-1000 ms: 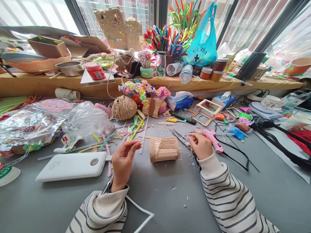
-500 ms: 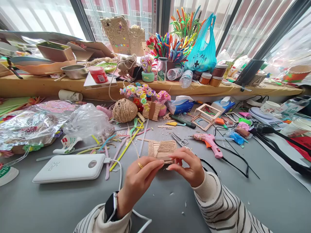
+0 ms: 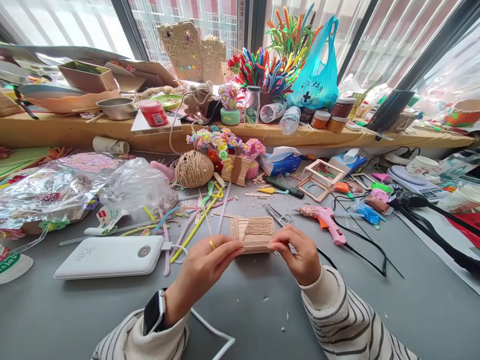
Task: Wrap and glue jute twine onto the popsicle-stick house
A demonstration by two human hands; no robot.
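Observation:
A small panel of wooden craft sticks [image 3: 257, 244], partly covered with rows of jute twine [image 3: 259, 226], lies on the grey table in front of me. My left hand [image 3: 213, 262] pinches a strand of twine at the panel's near left corner. Thumb and fingers of my right hand [image 3: 298, 252] are closed at the near right corner, and the twine seems to run between both hands along the front edge. What exactly sits in the right fingertips is mostly hidden. Behind the left hand, a loose strand leads up toward a ball of twine [image 3: 194, 169].
Scissors [image 3: 278, 216] and a pink glue gun [image 3: 329, 222] with its black cord lie right of the panel. A white power bank [image 3: 108, 256] with a cable rests at left, near pipe cleaners [image 3: 204, 220]. Farther back stands a wooden stick frame [image 3: 320, 180]; a crowded ledge [image 3: 225, 137] runs behind.
My hands have moved apart along the panel's near edge, the left one leftward and the right one slightly rightward. The right fingers have closed together. The view has shifted slightly.

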